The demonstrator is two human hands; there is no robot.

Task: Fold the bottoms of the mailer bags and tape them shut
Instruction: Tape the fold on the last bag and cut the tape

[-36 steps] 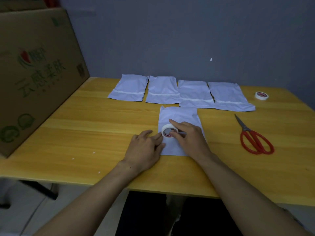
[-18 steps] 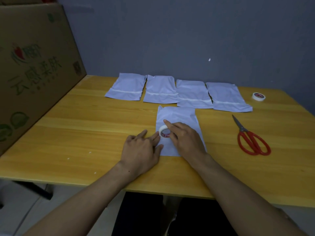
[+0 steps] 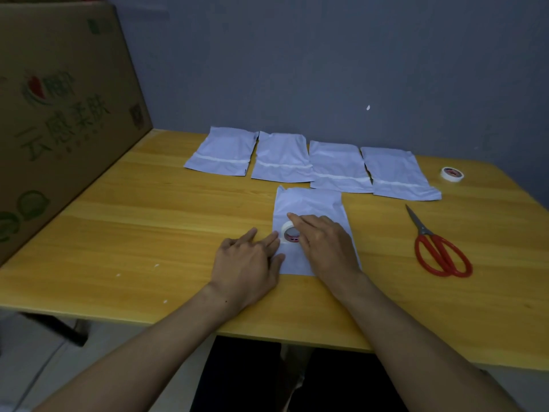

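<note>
Tape roll (image 3: 290,234) sits gripped in right hand (image 3: 324,243) — left hand (image 3: 246,260) pressed flat on mailer bag (image 3: 312,200).

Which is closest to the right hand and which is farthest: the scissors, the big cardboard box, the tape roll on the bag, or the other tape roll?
Starting from the right hand, head view:
1. tape roll: held in that hand, on the mailer bag.
2. scissors: to its right.
3. other tape roll: far right, beyond the scissors.
4. cardboard box: far left edge.
</note>
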